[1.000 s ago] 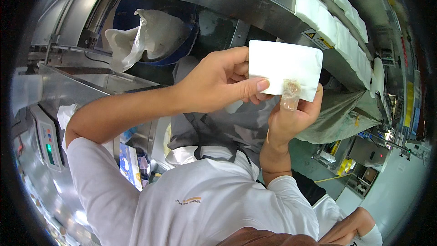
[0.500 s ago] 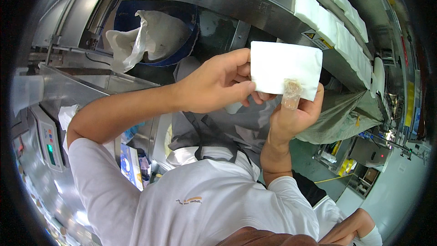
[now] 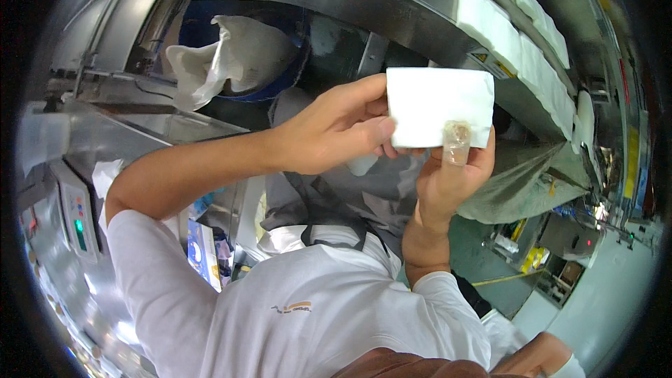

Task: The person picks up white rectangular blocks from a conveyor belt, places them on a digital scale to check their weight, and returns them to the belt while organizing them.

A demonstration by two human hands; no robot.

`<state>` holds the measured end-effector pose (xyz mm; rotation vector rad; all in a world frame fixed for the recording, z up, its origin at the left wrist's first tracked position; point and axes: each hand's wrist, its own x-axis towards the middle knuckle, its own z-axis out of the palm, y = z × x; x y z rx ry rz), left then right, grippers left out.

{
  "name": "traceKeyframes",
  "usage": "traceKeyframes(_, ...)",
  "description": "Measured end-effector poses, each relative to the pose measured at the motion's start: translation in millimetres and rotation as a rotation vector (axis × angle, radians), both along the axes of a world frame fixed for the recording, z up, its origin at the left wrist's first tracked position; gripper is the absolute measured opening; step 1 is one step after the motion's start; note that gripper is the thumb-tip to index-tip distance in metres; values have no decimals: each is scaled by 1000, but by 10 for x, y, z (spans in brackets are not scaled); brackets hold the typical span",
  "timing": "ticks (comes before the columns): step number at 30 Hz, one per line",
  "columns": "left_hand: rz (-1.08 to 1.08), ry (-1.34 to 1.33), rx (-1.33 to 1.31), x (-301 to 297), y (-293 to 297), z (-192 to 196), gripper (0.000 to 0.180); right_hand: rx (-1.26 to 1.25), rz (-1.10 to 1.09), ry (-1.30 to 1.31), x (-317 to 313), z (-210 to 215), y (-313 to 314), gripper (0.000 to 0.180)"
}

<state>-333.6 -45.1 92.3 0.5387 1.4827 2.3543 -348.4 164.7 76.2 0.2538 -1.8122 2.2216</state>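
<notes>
My left hand (image 3: 350,127) grips the left edge of a flat, white, rectangular stack of tissues (image 3: 434,101), its fingers partly behind it. My right hand (image 3: 458,176) holds the lower right corner, with the thumb laid over the front and the other fingers mostly hidden behind. Clear, wrinkled tape or film (image 3: 457,143) wraps that thumb. The stack is raised in front of me, its broad face toward me; how thick it is cannot be made out.
Rows of similar white stacks (image 3: 521,56) line a metal conveyor (image 3: 413,10) at the upper right. Under it stands a blue bin (image 3: 290,77) with a white liner. A scale (image 3: 78,210) sits on the left metal table. Another person's arm (image 3: 535,357) shows at lower right.
The white stack has turned slightly, bringing its lower edge closer to level. My right thumb has shifted a little on its face. Both hands keep their hold.
</notes>
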Motion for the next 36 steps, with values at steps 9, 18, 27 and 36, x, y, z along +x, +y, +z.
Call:
traceKeyframes(9, 322, 98, -169, -118, 125, -267, 43, -11, 93, -267, 99, -141, 7, 51)
traceKeyframes(18, 372, -116, -131, -123, 165, -271, 37, 159, 383, -422, 196, -366, 51, 45)
traceKeyframes(27, 222, -233, -98, -364, 177, -489, 56, 705, 642, -357, 181, -167, 515, 13)
traceKeyframes(36, 285, -292, -218, 66, 448, -353, 49, 1007, 324, 504, 129, 294, 291, 27)
